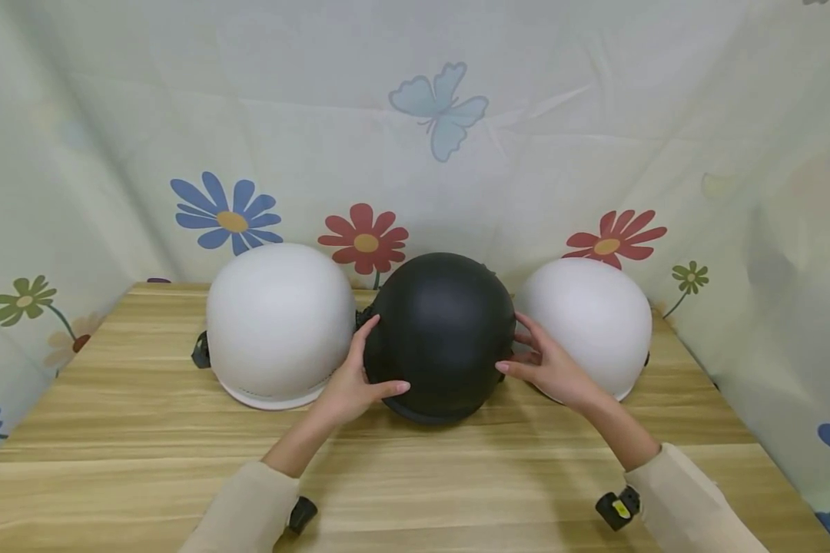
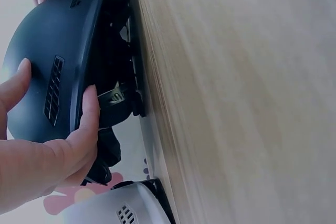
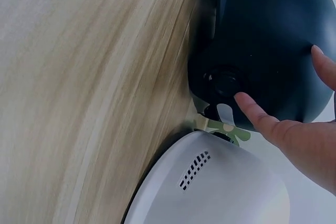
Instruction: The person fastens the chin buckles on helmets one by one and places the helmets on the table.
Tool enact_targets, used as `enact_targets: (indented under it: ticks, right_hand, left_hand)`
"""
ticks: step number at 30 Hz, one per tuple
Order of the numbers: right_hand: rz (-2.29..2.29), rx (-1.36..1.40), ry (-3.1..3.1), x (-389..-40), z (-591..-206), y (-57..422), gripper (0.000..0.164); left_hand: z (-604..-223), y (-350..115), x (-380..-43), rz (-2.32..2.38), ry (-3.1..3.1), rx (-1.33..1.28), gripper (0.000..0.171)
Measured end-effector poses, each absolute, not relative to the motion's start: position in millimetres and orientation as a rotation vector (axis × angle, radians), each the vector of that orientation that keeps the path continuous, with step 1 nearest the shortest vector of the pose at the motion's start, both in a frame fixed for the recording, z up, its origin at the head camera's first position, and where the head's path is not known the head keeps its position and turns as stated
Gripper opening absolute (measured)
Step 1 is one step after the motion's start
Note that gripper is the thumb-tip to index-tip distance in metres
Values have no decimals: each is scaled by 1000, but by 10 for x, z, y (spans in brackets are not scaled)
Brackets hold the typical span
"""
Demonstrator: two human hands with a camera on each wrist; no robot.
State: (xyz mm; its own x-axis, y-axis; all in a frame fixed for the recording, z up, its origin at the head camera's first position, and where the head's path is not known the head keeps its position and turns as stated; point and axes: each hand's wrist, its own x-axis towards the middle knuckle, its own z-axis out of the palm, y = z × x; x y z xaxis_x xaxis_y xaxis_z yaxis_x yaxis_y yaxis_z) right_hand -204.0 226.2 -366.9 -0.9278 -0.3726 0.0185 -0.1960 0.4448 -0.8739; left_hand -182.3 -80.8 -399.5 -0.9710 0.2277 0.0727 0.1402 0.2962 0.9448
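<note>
A matte black helmet (image 1: 443,338) sits dome up in the middle of the wooden table, between two white ones. My left hand (image 1: 349,390) grips its left side; in the left wrist view the thumb lies on the shell by a slotted vent (image 2: 54,90) and the fingers are at the rim, near a dark strap (image 2: 114,107). On the opposite side, my right hand (image 1: 560,372) touches the shell with extended fingertips. One digit rests by a round black knob (image 3: 226,82) in the right wrist view. The helmet's inside is mostly hidden.
A white helmet (image 1: 280,322) stands left of the black one, with a black fitting (image 1: 200,351) at its side. Another white helmet (image 1: 591,322) stands close at the right, partly behind my right hand. A flower-printed curtain (image 1: 526,153) hangs behind the wooden table (image 1: 449,491).
</note>
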Motion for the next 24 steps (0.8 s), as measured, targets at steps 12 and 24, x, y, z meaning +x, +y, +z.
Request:
enact_targets:
  ticks: [12,24]
  right_hand:
    - [-1469,-489,2513,-2048,-3685,2273,91]
    - [-1411,-483,2554,-2073,-3723,2296,89]
  left_hand:
    - [-3966,-784,-1845,1765,2421,271,96]
    - [-3999,-776,-1886,1684,2423,218,97]
